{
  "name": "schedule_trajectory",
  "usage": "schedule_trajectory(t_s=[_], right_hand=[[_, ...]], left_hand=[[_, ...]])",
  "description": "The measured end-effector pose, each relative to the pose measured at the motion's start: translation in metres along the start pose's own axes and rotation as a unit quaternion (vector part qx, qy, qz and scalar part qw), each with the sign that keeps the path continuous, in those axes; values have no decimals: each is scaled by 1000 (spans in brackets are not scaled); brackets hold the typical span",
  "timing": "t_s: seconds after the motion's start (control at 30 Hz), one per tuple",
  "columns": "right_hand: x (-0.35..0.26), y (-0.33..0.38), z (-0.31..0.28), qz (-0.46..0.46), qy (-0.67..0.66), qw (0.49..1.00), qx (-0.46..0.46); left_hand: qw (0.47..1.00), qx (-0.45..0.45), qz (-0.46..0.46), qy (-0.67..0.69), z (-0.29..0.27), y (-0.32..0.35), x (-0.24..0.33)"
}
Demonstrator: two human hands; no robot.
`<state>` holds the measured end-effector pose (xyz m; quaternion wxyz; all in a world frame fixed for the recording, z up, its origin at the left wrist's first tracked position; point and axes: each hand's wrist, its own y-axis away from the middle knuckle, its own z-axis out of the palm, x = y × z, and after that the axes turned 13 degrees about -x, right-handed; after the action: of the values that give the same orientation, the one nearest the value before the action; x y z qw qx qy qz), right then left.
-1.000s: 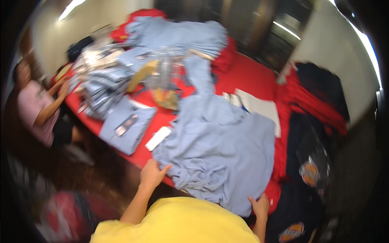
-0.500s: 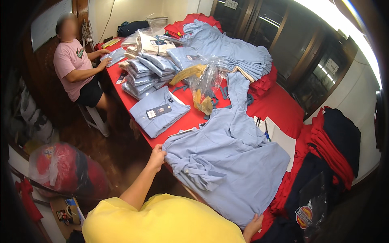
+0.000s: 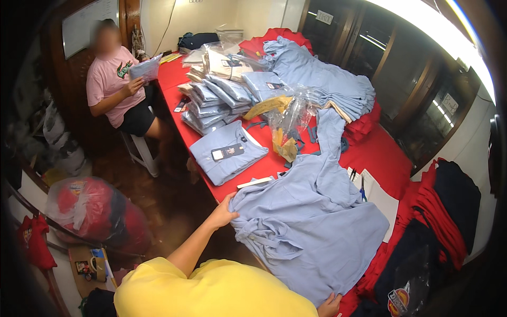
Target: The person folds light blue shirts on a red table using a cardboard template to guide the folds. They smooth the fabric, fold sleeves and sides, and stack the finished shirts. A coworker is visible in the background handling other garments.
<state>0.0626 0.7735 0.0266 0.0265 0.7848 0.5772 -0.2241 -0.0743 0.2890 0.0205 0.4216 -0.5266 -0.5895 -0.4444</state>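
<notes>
Right now the left hand (image 3: 224,212) sits at centre frame, fingers curled onto the bunched collar edge of the shirt (image 3: 311,232), pinching the cloth. The right hand (image 3: 330,305) peeks in at the bottom edge, touching the shirt's hem; whether those fingers grip or just press, I cannot tell. The light blue shirt is spread across the red table (image 3: 383,156), right of centre, one sleeve trailing up toward the plastic bags (image 3: 288,119). Just above the left hand lies a folded shirt (image 3: 227,153), and a white strip (image 3: 255,183) rests between them. Stacks (image 3: 216,98) fill the upper middle; a seated person (image 3: 113,84) is at upper left. Risk, as I judge it: the collar end hangs at the table's edge, so a loose pinch could let it slide floorward, and a tug might drag the sleeve through the bags.
</notes>
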Motion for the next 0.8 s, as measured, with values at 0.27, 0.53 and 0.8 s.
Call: schedule_trajectory(t_s=[0.27,0.53,0.8], right_hand=[[0,-7,-15,71,-37,993,-84],[-21,-12,-34,86,-36,985,-143],[10,-17,-20,22,-118,990,-74]], left_hand=[[983,-53,-134,-110,-29,25,48],[931,-103,71,342,-33,14,26],[972,45,-60,-221,9,32,47]])
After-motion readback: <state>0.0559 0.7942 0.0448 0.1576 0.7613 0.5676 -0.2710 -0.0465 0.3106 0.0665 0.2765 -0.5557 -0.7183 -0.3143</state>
